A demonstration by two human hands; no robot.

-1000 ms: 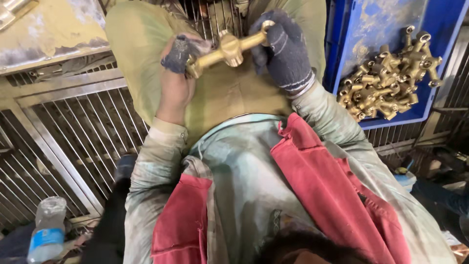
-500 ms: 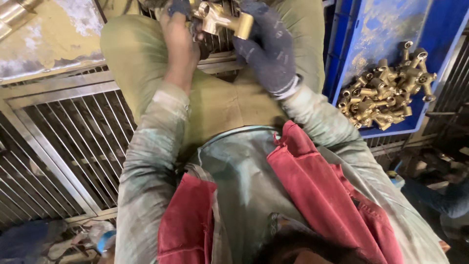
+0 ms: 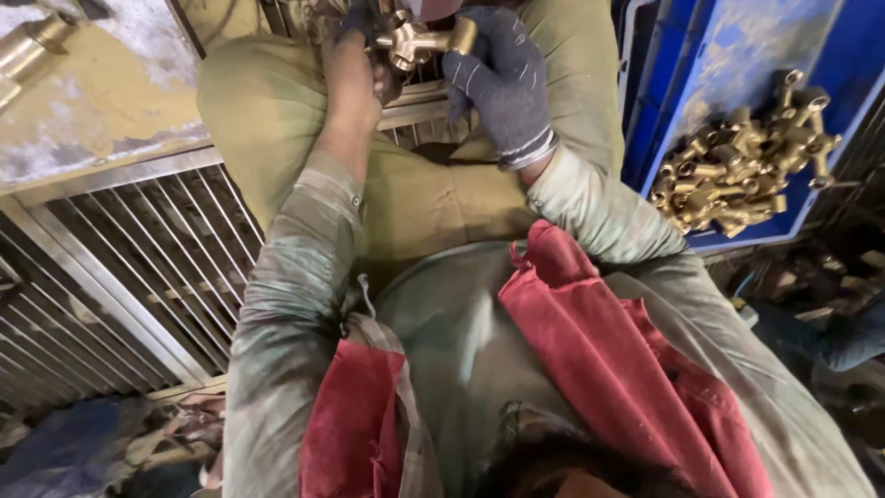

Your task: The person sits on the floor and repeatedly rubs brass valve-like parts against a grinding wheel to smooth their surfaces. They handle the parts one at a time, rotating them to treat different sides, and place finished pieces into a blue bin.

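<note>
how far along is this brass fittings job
Done: cannot tell; no finished pieces are set apart. In hand: one brass fitting, held above the lap by the gloved right hand and the left hand. Left: seemingly the pile of brass fittings in the blue tray.

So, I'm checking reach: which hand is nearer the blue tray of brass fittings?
Right. The gloved right hand is nearer the blue tray; the left hand is farther off, beyond the brass fitting both hold.
</note>
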